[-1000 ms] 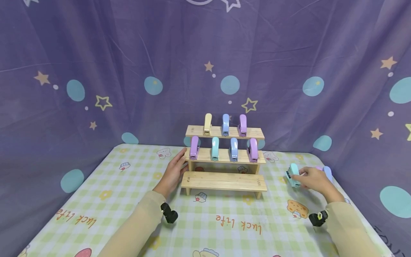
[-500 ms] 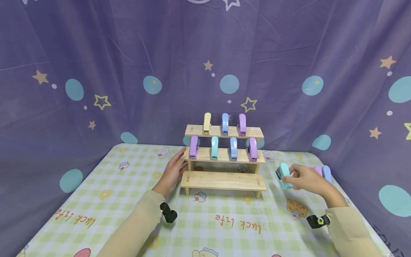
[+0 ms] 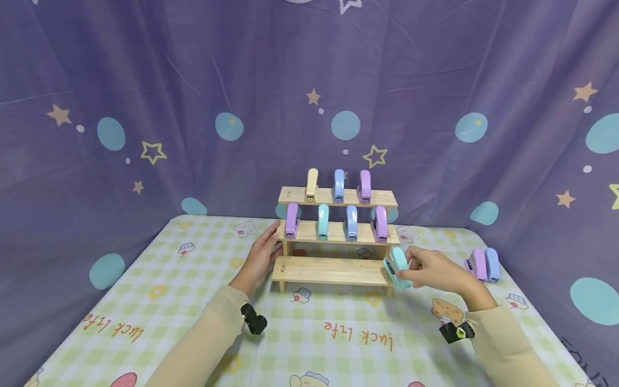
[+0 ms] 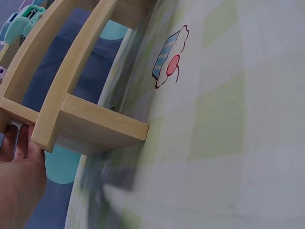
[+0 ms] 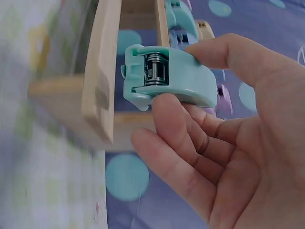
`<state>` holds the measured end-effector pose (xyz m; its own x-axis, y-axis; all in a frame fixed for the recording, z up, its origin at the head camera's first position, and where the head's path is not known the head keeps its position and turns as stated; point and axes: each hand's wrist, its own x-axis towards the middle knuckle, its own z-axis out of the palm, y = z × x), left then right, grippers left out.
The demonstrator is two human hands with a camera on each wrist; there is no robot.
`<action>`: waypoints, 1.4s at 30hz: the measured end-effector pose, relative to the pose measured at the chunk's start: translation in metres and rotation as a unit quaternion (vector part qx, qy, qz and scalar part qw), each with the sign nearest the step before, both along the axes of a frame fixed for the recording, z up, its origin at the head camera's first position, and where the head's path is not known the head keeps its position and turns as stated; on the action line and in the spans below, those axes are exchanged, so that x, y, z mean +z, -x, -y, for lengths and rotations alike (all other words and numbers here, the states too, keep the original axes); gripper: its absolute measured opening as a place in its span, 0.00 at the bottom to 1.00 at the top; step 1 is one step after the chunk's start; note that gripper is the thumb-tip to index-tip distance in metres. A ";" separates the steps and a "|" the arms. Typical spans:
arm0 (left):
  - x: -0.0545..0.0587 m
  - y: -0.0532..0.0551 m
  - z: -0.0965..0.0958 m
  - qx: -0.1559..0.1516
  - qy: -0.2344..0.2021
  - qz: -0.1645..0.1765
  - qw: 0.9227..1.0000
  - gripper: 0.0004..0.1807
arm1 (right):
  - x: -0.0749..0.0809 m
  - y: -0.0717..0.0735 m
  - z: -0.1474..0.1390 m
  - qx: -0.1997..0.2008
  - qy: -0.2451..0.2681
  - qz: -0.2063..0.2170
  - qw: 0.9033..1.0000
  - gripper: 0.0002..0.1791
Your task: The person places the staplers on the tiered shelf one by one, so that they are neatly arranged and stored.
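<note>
My right hand (image 3: 437, 273) pinches a teal mini stapler (image 3: 398, 267) between thumb and fingers, at the right end of the lowest shelf (image 3: 333, 270) of a wooden three-step rack. In the right wrist view this stapler (image 5: 188, 78) shows its metal spring; whether it touches the shelf (image 5: 101, 71) I cannot tell. With extended fingers, my left hand (image 3: 258, 260) touches the rack's left side by the middle shelf. The left wrist view has those fingers (image 4: 21, 145) against the wooden end piece, tips partly hidden. The middle shelf (image 3: 309, 232) bears purple, teal and blue staplers.
A yellow stapler (image 3: 311, 185), a blue one (image 3: 339, 186) and a purple one (image 3: 365, 187) stand on the top shelf (image 3: 290, 194). On the checked tablecloth (image 3: 193, 279), further right, are a purple stapler (image 3: 478, 264) and a blue stapler (image 3: 492, 264), side by side. A purple curtain (image 3: 290, 64) hangs behind.
My right hand has carried the teal stapler leftward from beside the two staplers on the right to the lowest shelf's right end. The left hand has stayed at the rack.
</note>
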<state>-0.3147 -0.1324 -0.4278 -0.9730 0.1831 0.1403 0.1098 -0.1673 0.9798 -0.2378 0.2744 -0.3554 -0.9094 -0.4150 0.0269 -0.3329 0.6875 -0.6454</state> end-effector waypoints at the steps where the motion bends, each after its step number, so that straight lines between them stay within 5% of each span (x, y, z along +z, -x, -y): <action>1: 0.000 0.000 0.000 0.001 0.001 0.001 1.000 0.29 | -0.001 0.001 0.005 0.010 0.003 -0.003 1.000 0.17; 11: 0.001 -0.001 -0.001 -0.002 0.007 0.000 1.000 0.30 | -0.018 0.013 0.053 0.049 0.010 -0.046 0.998 0.17; 42: 0.000 0.001 -0.001 0.014 -0.004 -0.003 1.000 0.28 | -0.052 0.038 0.172 0.015 0.123 0.019 0.992 0.23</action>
